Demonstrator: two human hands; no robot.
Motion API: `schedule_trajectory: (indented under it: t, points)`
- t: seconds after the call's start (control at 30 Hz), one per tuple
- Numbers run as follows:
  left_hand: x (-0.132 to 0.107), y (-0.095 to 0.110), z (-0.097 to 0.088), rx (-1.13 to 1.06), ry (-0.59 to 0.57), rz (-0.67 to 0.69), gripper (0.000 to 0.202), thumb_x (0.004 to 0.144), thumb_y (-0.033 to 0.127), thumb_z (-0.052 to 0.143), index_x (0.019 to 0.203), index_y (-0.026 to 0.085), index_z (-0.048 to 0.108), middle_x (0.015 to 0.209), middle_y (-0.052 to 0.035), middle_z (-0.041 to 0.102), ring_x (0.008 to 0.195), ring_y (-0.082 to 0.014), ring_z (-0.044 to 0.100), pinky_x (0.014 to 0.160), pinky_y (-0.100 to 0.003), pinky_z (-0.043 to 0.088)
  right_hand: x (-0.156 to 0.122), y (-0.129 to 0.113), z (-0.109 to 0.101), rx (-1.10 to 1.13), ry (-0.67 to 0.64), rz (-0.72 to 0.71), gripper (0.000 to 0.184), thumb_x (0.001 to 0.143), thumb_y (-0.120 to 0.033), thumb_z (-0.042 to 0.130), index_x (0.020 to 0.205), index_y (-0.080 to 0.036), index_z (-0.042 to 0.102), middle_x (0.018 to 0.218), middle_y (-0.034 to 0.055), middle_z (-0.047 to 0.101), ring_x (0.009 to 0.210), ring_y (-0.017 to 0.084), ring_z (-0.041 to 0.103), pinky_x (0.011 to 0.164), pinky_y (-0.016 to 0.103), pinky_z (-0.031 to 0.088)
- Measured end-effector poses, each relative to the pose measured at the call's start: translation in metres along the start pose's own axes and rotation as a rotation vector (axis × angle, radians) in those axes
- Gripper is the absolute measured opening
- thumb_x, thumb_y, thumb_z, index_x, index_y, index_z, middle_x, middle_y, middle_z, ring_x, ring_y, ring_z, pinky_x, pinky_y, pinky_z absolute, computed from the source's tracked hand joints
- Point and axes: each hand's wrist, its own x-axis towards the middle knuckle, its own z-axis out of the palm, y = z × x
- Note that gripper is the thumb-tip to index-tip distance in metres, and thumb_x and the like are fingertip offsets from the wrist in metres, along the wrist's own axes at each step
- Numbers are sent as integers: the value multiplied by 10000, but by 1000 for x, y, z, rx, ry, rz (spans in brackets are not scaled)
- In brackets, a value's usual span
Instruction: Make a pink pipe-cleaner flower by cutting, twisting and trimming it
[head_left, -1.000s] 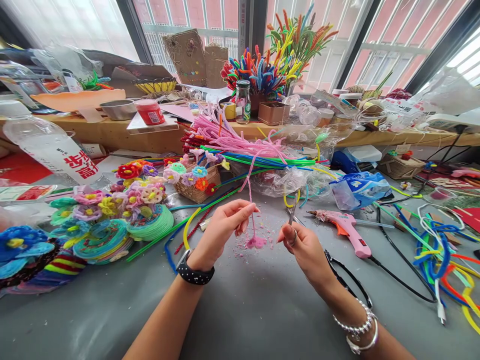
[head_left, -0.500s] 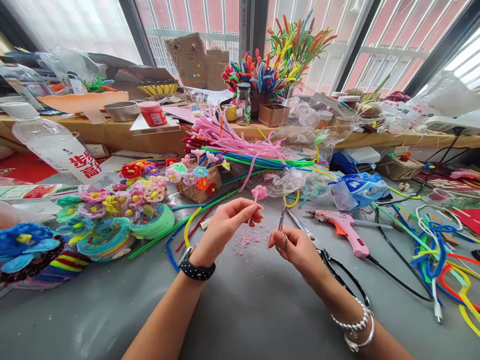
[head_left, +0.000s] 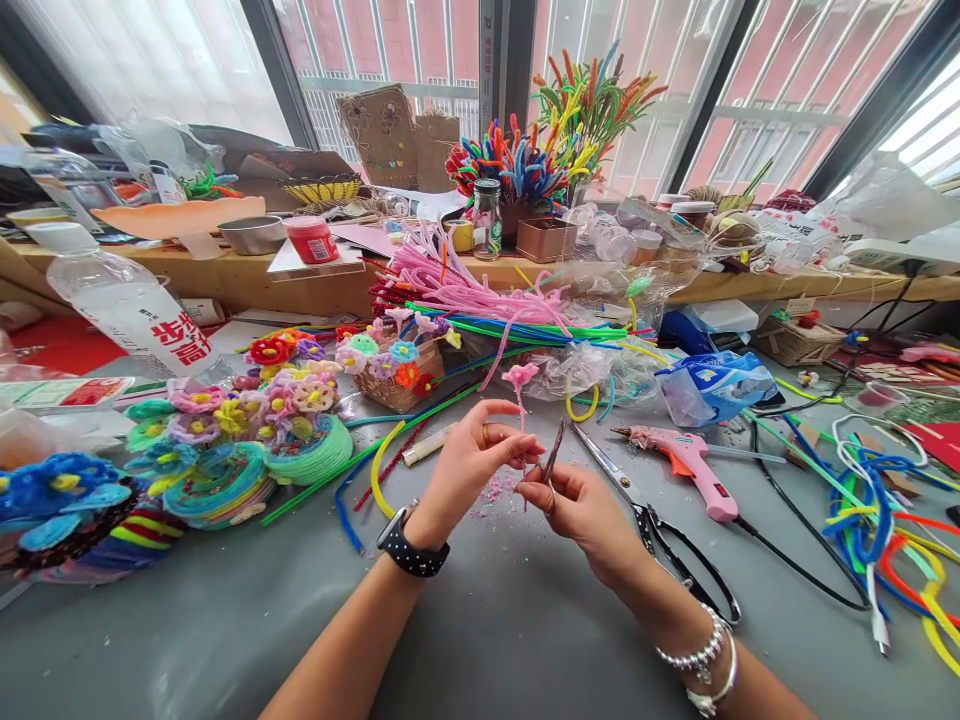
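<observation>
My left hand [head_left: 480, 455] pinches the thin stem of a pink pipe-cleaner flower [head_left: 520, 376], which stands upright with its bloom above my fingers. In my right hand [head_left: 581, 515] are small scissors [head_left: 553, 452], blades pointing up and close to the stem. Whether the blades touch the stem I cannot tell. Pink fuzz trimmings [head_left: 499, 488] lie scattered on the grey table [head_left: 480, 620] beneath my hands. Beside my right hand rest large black-handled scissors [head_left: 682, 555].
A pink glue gun [head_left: 694, 465] with its cord lies to the right, near tangled pipe cleaners [head_left: 874, 490]. Flower-topped coiled pots [head_left: 307, 447] and a water bottle [head_left: 135, 305] stand left. Behind are a small flower basket [head_left: 397, 378] and a pink pipe-cleaner bundle [head_left: 465, 285].
The flower has turned from facing me to upright, showing its side. My right hand has brought the small scissors leftward to the stem, and both hands are now close together.
</observation>
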Motion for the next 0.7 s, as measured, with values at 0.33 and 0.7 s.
schedule_trajectory:
  t: [0.33, 0.7]
  points:
    - [0, 0, -7, -276, 25, -77, 133, 717, 274, 603, 752, 147, 587, 717, -4, 610, 658, -81, 548, 653, -186, 434, -1, 0, 0, 118, -57, 80, 310, 667, -436, 614, 664, -151, 494, 475, -98, 245, 419, 40, 157, 414, 215, 109]
    - [2, 1, -12, -410, 10, -75, 126, 669, 237, 643, 658, 150, 552, 635, 38, 507, 568, -47, 457, 580, -162, 380, -2, 4, -1, -228, -175, -132, 594, 641, -750, 330, 646, -173, 472, 533, -42, 367, 481, 89, 336, 461, 217, 273]
